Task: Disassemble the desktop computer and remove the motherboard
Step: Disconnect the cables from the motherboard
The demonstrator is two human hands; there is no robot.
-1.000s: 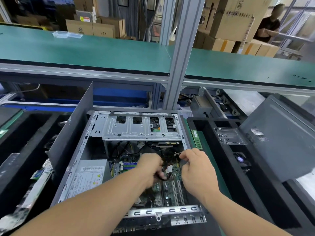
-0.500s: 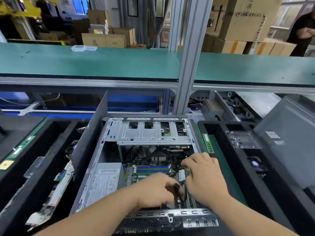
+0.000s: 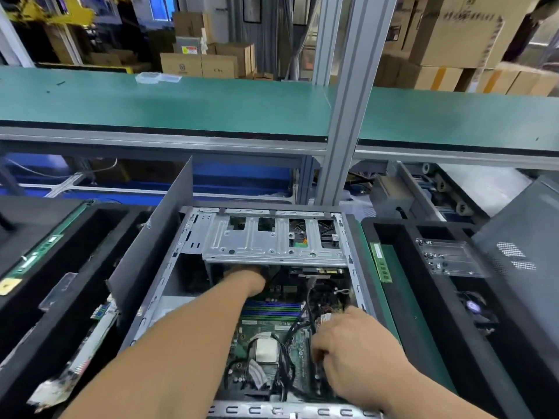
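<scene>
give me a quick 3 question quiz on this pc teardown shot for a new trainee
1. True or false: the left hand reaches deep into the case, under the metal drive cage.
2. Multiple choice: where is the right hand? A) on the green bench B) over the right edge of the motherboard, inside the case C) in the black tray
3. Fill in: the loose green memory stick lies to the ___ of the open case.

Key: 1 true; 2 B; 3 right
</scene>
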